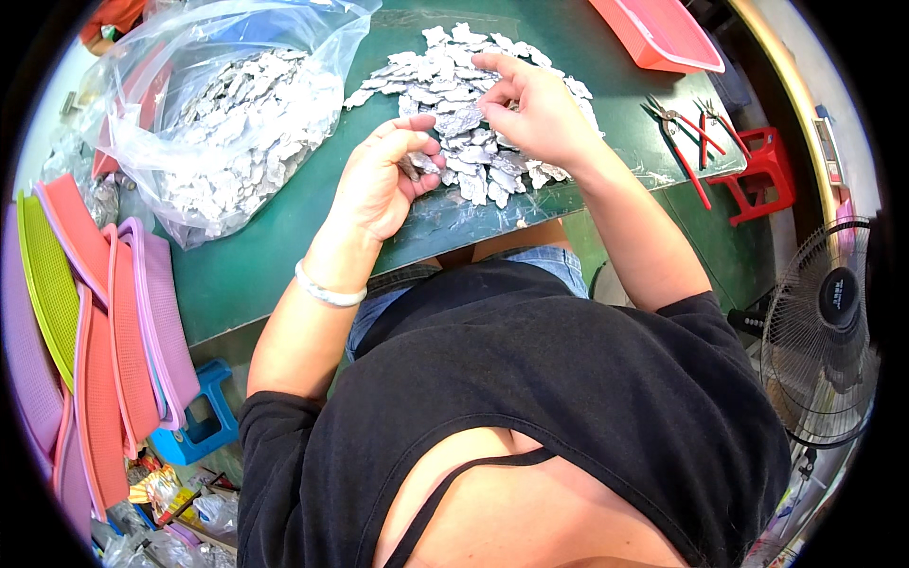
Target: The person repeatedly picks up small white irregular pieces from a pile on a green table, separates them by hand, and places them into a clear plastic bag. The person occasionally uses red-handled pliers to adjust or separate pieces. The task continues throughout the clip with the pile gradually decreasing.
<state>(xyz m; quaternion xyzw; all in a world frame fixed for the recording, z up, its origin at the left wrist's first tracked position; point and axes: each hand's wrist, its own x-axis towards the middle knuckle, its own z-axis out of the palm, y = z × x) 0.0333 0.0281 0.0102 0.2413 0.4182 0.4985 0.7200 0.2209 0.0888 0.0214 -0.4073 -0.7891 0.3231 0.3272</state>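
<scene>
A heap of small, flat, silver-grey cast metal pieces (454, 90) with wavy outlines lies on the green table (275, 275) before me. My left hand (388, 175), with a pale bangle on its wrist, is curled at the heap's near left side. Several of the same metal pieces (417, 167) show between its fingers. Over the middle of the heap hovers my right hand (540, 109). Its index finger is stretched out and its thumb stands apart, with no piece visible between them; the other fingers are bent.
At the left, a clear plastic bag (256, 142) holds many more pieces. Red-handled pliers (677, 142) and smaller cutters (710, 123) lie right, below a pink basket (658, 38). Stacked coloured baskets (123, 322) stand left. Stools, blue (204, 426) and red (762, 175), and a fan (819, 331) flank me.
</scene>
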